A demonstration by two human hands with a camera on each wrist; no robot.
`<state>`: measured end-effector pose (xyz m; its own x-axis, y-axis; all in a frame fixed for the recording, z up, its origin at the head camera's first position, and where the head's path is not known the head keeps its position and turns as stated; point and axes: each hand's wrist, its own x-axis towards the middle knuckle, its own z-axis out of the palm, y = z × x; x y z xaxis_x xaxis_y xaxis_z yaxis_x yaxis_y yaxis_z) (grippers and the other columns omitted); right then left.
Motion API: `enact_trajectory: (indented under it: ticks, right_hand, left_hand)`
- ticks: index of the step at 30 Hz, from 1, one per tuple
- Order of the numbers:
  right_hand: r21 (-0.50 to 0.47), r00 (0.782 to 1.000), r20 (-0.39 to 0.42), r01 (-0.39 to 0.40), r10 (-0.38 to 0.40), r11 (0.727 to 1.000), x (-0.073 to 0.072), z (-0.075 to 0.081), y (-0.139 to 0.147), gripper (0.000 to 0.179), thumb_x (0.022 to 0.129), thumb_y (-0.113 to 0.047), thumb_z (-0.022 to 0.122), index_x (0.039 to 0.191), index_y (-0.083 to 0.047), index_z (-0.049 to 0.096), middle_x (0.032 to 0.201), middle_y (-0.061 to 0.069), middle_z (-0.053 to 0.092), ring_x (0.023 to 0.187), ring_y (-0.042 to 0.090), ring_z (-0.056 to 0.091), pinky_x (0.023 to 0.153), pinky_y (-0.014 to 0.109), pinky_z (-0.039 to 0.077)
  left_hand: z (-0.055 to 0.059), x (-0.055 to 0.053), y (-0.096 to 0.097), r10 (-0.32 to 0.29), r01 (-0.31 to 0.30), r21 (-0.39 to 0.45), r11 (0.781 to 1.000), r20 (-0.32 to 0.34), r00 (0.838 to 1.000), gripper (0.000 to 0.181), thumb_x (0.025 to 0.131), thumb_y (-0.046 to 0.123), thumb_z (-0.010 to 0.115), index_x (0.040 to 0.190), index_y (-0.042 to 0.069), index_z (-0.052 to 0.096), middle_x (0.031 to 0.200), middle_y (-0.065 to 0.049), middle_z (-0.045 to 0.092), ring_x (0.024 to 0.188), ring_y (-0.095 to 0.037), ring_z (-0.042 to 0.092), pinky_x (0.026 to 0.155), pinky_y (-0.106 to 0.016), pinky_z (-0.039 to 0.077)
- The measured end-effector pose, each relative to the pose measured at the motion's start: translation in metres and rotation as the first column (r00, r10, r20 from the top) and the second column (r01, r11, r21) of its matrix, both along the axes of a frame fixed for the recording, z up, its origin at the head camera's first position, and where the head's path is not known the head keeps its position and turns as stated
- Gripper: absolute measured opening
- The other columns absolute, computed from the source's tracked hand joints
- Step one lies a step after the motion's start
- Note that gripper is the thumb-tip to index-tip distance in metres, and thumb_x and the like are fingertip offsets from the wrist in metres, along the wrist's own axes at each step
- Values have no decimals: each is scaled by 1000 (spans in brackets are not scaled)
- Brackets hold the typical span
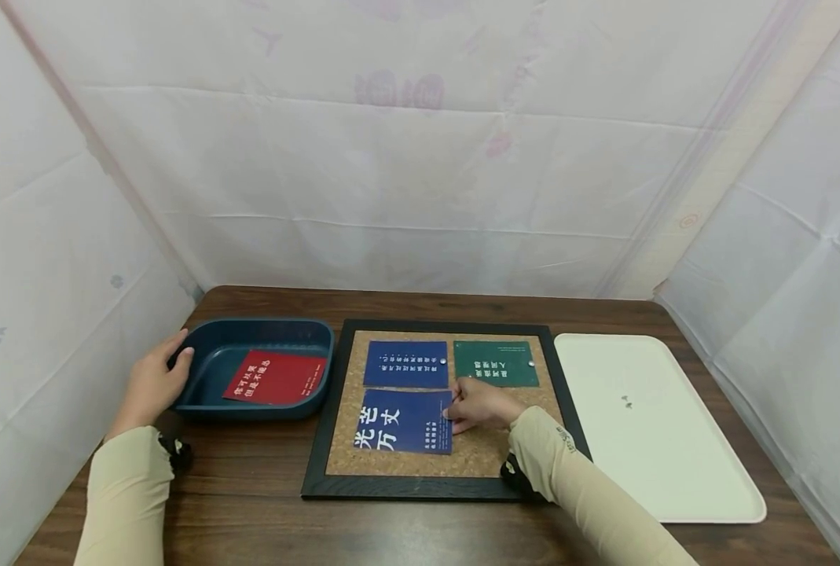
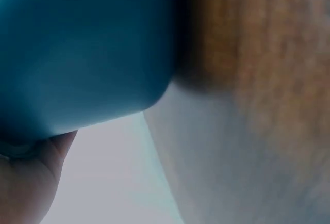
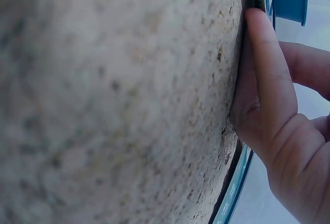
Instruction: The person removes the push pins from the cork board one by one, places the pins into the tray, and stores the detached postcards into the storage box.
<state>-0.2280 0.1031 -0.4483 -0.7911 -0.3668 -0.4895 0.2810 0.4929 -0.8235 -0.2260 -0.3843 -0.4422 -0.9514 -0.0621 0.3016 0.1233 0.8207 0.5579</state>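
Observation:
My left hand (image 1: 154,377) grips the left rim of a dark blue plastic basin (image 1: 250,410), which stands on the table at the left. A red card (image 1: 278,377) with white writing lies inside it. My right hand (image 1: 479,405) is over the corkboard (image 1: 476,460), pinching the right edge of a blue card (image 1: 408,424) with large white characters. In the right wrist view the thumb (image 3: 268,74) lies along the cork, its tip at the card's edge. Above it on the board are another blue card (image 1: 405,364) and a green card (image 1: 497,362), each with a pin at its right edge.
A cream tray (image 1: 674,424) with a few tiny pieces (image 1: 627,402) on it lies right of the board. The board has a raised black frame (image 1: 420,489). White sheeting (image 1: 420,196) closes off the back and sides of the wooden table (image 1: 264,503).

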Motion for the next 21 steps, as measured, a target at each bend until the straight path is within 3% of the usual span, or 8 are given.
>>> enact_trajectory:
  ticks: [8, 10, 13, 16, 18, 21]
  right_hand:
    - [-4, 1000, 2, -4, 4, 1000, -1, 0, -1, 11, 91, 5, 57, 95, 1, 47, 93, 16, 63, 71, 16, 64, 61, 27, 58]
    - [-4, 1000, -1, -7, 7, 1000, -1, 0, 0, 10, 91, 5, 57, 97, 2, 48, 93, 16, 64, 71, 16, 64, 62, 27, 58]
    - [-4, 1000, -7, -9, 9, 1000, 0, 1, 0, 10, 91, 5, 57, 99, 3, 50, 93, 16, 63, 70, 16, 64, 62, 27, 58]
    - [-6, 1000, -11, -6, 6, 1000, 0, 1, 1, 11, 91, 5, 58, 98, 3, 49, 92, 16, 61, 69, 16, 63, 62, 27, 59]
    - [-7, 1000, -13, -6, 6, 1000, 1, 1, 1, 11, 91, 5, 58, 97, 3, 49, 92, 15, 60, 69, 17, 63, 62, 28, 59]
    - [-8, 1000, -12, -2, 2, 1000, 1, 1, 1, 11, 91, 5, 58, 97, 3, 48, 91, 16, 60, 69, 17, 63, 62, 28, 59]
  left_hand:
    - [-5, 3, -2, 84, -83, -9, 996, 73, 994, 48, 104, 18, 31, 143, -10, 34, 135, -43, 38, 122, -61, 38, 97, -68, 33]
    - [-5, 3, -2, 97, -97, -5, 995, 76, 992, 47, 103, 14, 30, 143, -10, 36, 133, -44, 40, 117, -59, 44, 93, -66, 37]
    - [-6, 3, -1, 103, -103, -5, 995, 81, 991, 45, 102, 10, 29, 143, -9, 37, 126, -43, 48, 88, -48, 55, 77, -54, 44]
    - [-6, 4, -1, 107, -107, -10, 994, 109, 988, 46, 102, 9, 28, 145, -7, 34, 114, -40, 52, 61, -29, 44, 65, -40, 38]
    - [-6, 4, -2, 112, -112, -11, 994, 118, 987, 47, 102, 9, 27, 145, -7, 34, 113, -39, 51, 58, -26, 42, 64, -39, 37]
    - [-6, 3, -1, 114, -115, -2, 993, 127, 985, 47, 101, 8, 27, 146, -7, 33, 118, -41, 50, 68, -33, 47, 67, -44, 38]
